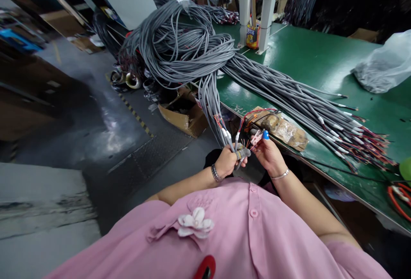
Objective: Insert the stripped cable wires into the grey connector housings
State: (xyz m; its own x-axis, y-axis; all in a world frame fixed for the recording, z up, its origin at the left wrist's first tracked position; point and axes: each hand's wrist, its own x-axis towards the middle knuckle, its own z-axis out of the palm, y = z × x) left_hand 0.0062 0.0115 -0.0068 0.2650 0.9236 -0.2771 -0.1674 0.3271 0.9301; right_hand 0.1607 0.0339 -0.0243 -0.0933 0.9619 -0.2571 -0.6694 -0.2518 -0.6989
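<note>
- Your left hand [227, 162], bracelet at the wrist, is closed in a fist around a few grey cable ends [231, 142]; a grey finger cot covers one fingertip.
- Your right hand [268, 152] sits just beside it, fingers partly curled, a blue finger cot [265, 134] on the raised fingertip. It pinches at the fine coloured wires [247, 143] fanning from the stripped ends; whether it has one fully gripped cannot be told.
- The held cables run up and slightly left from your left fist, their long axis near vertical in the view, climbing over the bench edge to the large tangled grey cable bundle [180, 43] heaped on the far left of the green workbench [308, 60].
- The stripped tips lie between your two hands, nearer your left, pointing toward your chest.
- A second sheaf of cables [305, 103] lies flat across the bench, running right, its red and black wire tips [369, 142] well apart from both hands.
- A taped brown block [282, 129] rests at the bench edge, just above your right hand.
- A clear plastic bag [385, 62] lies at the far right.
</note>
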